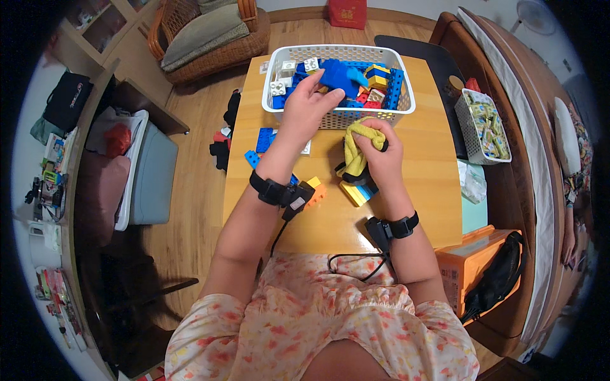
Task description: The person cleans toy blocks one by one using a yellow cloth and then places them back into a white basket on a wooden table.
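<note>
Nearest camera: floral blouse. Ahead of it, black wrist strap on the left forearm, similar one on the right. Beyond, wooden table with loose pieces: orange block left of centre, yellow-and-blue block right of that, just below the cloth, blue block farther off to the left, near the basket.

In the left hand: dark blue piece, grasped, over the white basket at the far side of the table. Lifted clear or touching the heap below: can't tell from this angle. In the right hand: yellow cloth, bunched and gripped, on the near side of the basket, toward its right end. Inside the basket: mixed pieces, mostly blue, plus white, red and yellow.

Step in hand, as judged: handling one piece at the basket, cloth ready close by. Calls next, probably, for a sure left grip, enough height over the near rim, and cloth held apart from the basket wall. Watch for snagging on neighbouring pieces.
</note>
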A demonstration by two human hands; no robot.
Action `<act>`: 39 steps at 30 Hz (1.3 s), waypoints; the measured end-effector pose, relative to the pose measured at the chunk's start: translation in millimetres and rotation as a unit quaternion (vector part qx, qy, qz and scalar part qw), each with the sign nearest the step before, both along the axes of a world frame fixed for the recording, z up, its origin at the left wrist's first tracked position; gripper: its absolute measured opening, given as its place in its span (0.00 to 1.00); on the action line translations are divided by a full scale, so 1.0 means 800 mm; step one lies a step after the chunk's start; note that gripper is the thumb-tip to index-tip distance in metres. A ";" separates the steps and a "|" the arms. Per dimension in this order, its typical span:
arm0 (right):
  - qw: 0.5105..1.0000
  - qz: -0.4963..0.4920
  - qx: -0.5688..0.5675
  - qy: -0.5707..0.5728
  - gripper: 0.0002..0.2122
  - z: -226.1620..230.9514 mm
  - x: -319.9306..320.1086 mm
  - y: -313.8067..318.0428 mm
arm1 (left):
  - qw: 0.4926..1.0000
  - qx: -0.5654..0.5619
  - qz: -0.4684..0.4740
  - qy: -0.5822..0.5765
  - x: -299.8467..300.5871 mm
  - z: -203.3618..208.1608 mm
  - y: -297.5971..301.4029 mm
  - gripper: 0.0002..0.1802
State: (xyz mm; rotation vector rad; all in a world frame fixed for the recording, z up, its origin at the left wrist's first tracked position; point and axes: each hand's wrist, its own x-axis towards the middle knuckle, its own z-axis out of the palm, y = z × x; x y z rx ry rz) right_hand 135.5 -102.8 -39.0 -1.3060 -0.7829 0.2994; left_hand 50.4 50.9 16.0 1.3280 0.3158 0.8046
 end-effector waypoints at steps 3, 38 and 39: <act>1.000 -0.018 0.004 -0.008 0.09 0.004 0.006 -0.001 | 0.993 0.077 0.070 0.054 -0.006 0.002 -0.003 0.28; 0.977 -0.065 -0.037 -0.199 0.13 -0.001 -0.001 0.004 | 0.957 -0.264 -0.118 -0.016 -0.043 -0.068 -0.046 0.17; 0.981 -0.059 -0.029 -0.185 0.13 -0.004 0.001 0.006 | 0.957 -0.265 -0.117 -0.020 -0.044 -0.068 -0.046 0.17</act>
